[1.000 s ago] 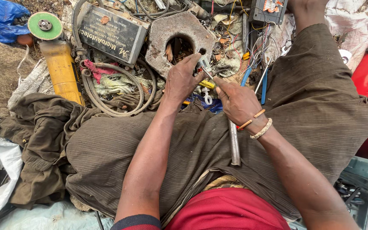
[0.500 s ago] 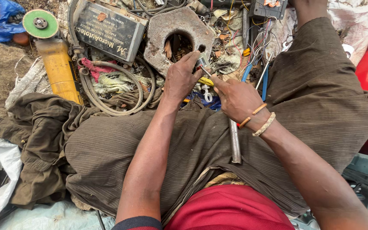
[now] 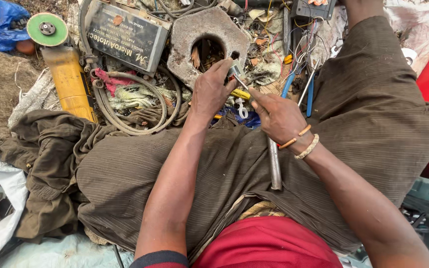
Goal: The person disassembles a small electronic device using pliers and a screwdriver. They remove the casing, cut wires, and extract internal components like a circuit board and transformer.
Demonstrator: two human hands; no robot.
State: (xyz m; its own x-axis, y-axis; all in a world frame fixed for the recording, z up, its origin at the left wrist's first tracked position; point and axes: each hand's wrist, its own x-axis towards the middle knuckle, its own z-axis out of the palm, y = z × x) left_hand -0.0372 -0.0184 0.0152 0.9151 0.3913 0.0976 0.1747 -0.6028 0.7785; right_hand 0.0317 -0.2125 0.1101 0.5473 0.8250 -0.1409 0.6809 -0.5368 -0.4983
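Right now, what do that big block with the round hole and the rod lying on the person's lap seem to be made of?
The block looks like cast metal, dull grey with rusty brown patches and a rough, pitted face. The rod looks like bare steel: smooth, grey, with a faint sheen along its length. Neither can be told for certain from here.

Left hand (image 3: 209,94) and right hand (image 3: 279,116) close together over the lap, heavy metal block (image 3: 209,37) directly ahead, black battery (image 3: 125,34), coiled hose (image 3: 130,106) and yellow grinder (image 3: 68,79) crowding the left, tangled wires (image 3: 299,47) right, open cloth only toward the body.
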